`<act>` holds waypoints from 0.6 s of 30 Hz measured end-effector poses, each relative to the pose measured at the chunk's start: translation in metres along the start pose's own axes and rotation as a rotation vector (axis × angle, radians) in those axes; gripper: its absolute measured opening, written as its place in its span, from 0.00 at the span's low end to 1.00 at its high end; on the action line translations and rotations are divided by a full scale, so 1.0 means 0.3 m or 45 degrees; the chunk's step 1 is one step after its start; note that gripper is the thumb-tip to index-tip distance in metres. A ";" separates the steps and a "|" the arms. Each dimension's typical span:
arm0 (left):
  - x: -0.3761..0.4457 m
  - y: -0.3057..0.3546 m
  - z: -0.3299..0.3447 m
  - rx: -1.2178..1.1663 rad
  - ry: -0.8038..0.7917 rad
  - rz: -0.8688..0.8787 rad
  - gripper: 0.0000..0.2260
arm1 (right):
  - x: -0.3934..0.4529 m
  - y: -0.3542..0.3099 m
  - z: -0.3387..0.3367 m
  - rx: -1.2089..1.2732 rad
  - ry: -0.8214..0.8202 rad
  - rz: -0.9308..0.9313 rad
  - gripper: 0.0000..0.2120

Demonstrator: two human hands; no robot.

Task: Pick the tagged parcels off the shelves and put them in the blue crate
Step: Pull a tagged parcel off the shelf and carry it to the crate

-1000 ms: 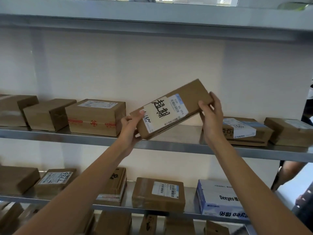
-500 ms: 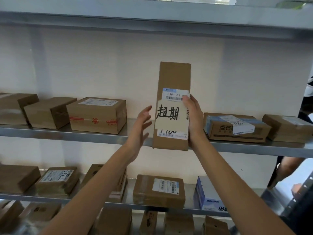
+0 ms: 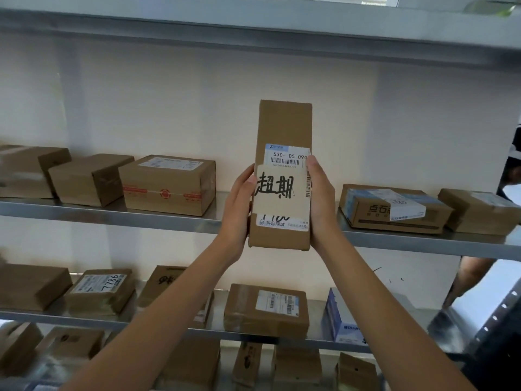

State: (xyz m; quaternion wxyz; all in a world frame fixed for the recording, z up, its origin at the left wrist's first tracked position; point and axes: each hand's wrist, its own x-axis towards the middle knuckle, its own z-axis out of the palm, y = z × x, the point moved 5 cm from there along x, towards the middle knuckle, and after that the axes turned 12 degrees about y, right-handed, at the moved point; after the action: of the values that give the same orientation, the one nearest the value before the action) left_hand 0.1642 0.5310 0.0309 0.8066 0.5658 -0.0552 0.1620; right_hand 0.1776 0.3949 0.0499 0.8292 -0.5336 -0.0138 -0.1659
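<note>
Between both hands' fingers (image 3: 315, 170) stands the tagged parcel (image 3: 283, 131), upright.

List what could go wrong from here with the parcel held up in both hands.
1. The parcel is held upright, gripped only along its lower sides by the left hand and right hand; the tall top could tip.
2. The paper tag lies under the fingertips and might peel or shift.
3. The blue crate is out of view, so turning to find it could knock the arms against the shelf edge and the boxes on it.
</note>
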 end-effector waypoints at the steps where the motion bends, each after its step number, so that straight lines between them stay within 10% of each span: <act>1: -0.005 -0.006 0.002 -0.020 -0.002 -0.001 0.20 | -0.011 0.008 -0.012 0.005 -0.014 0.001 0.21; 18: -0.482 -0.490 0.715 -0.095 -0.606 -0.536 0.16 | -0.368 -0.157 -0.959 -0.129 0.962 -0.286 0.13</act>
State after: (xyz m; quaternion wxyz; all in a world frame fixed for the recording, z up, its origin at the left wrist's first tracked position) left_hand 0.0960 0.2576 -0.0641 0.8071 0.5568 -0.1298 -0.1476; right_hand 0.0154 0.1499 -0.0545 0.7252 -0.4703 0.2423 -0.4406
